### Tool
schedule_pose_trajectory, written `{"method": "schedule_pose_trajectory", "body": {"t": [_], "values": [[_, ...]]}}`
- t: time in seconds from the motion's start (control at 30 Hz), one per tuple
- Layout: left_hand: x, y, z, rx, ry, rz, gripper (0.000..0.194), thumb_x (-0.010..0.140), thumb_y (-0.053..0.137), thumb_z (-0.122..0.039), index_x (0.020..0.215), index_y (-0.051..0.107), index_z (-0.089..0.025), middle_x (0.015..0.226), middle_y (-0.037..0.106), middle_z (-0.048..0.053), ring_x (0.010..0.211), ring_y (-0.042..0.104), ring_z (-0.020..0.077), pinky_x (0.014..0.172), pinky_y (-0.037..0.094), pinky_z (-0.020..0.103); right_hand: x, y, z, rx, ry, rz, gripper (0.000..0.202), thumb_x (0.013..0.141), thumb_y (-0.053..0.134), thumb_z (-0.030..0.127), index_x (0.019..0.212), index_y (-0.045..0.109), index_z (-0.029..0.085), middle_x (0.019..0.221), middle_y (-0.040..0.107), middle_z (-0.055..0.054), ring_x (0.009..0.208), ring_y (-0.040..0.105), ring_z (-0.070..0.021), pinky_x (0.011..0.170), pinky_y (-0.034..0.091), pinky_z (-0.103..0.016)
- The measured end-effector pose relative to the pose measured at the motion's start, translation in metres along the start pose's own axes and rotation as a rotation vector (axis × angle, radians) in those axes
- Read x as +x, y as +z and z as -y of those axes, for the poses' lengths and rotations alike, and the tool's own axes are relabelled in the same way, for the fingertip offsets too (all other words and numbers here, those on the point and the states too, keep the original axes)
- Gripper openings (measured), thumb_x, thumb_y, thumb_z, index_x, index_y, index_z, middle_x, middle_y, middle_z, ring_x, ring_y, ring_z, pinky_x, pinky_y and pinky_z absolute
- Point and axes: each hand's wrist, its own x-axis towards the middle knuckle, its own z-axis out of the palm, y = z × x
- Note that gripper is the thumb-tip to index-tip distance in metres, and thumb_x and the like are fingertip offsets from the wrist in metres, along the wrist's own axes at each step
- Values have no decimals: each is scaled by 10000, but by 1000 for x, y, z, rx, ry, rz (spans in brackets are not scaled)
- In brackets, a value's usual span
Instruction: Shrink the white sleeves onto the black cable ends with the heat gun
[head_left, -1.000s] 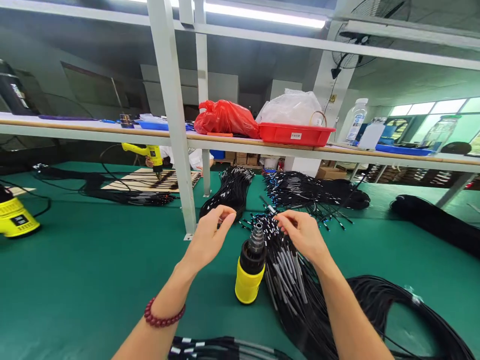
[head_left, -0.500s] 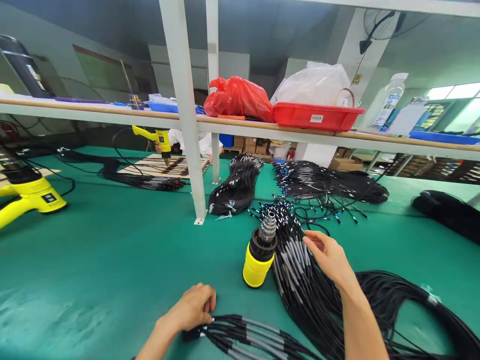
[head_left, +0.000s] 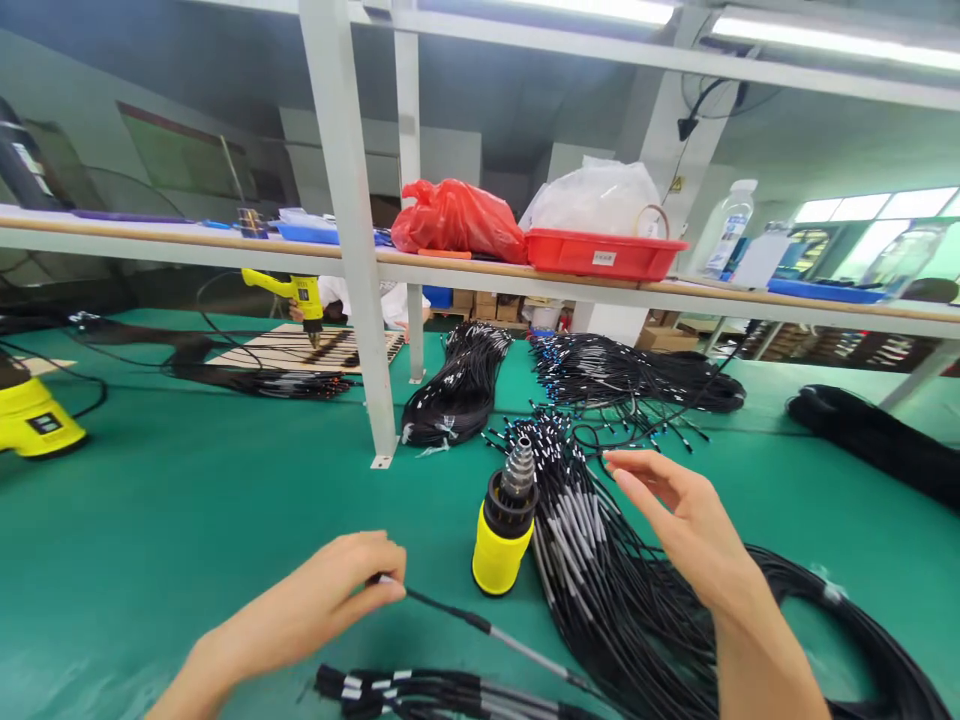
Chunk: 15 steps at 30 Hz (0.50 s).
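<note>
My left hand (head_left: 352,585) pinches the end of a single black cable (head_left: 465,615) with a grey sleeve, lifted over the mat. Below it lies a small bundle of black cables (head_left: 442,690) with white labels. My right hand (head_left: 667,500) is raised over the right side of a large cable bundle (head_left: 577,540), thumb and forefinger apart, with nothing visible between them. A yellow heat gun (head_left: 499,545) stands between my hands, its metal nozzle pointing up, touching or close beside the large bundle.
More cable bundles (head_left: 461,385) lie at the back of the green table (head_left: 225,500). A white post (head_left: 352,230) rises from it to a shelf holding a red tray (head_left: 604,255) and red bag (head_left: 457,220). Another yellow heat gun (head_left: 37,415) is at left. Across the table, a person's hand holds another.
My left hand has risen and moved left, with one cable lifted off the small bundle. My right hand has opened wider near the large bundle. The whole view has shifted.
</note>
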Motion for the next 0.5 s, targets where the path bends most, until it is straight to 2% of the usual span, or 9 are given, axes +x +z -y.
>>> {"method": "schedule_pose_trajectory", "body": {"t": [0.13,0.23,0.3,0.4,0.5], "values": [[14,-44,-62,150,212,-153,324,1009,377,-393,774,505,-208,791,567,-27,752,478,148,683,340,248,-15,4,53,45,-129,243,224,963,513,403,1087,636,264,1115,659,-28,1046,599,-199,914,471,-313],[33,-61,-98,256,344,-265,312,1014,384,-373,776,495,-205,759,542,-28,747,465,152,689,326,267,-24,9,86,-40,-206,422,215,1025,393,352,1144,562,294,1155,620,-7,1071,558,-173,920,437,-298],[44,-67,-112,304,402,-329,314,1012,394,-369,765,490,-200,753,542,-27,747,461,155,700,325,280,-23,11,98,-115,-202,510,189,1035,362,335,1064,539,277,1022,629,6,939,563,-163,830,438,-292],[56,-69,-121,302,428,-386,294,1013,393,-366,800,513,-204,765,559,-29,758,473,158,752,338,298,-13,14,99,-150,-161,487,209,1037,344,326,903,480,241,792,553,36,714,481,-144,665,392,-277],[61,-67,-119,257,409,-396,254,1023,366,-330,897,555,-217,832,589,-23,811,496,165,815,340,318,0,17,89,-113,-178,385,239,1024,370,322,813,425,224,735,467,47,659,382,-136,602,332,-268]]}}
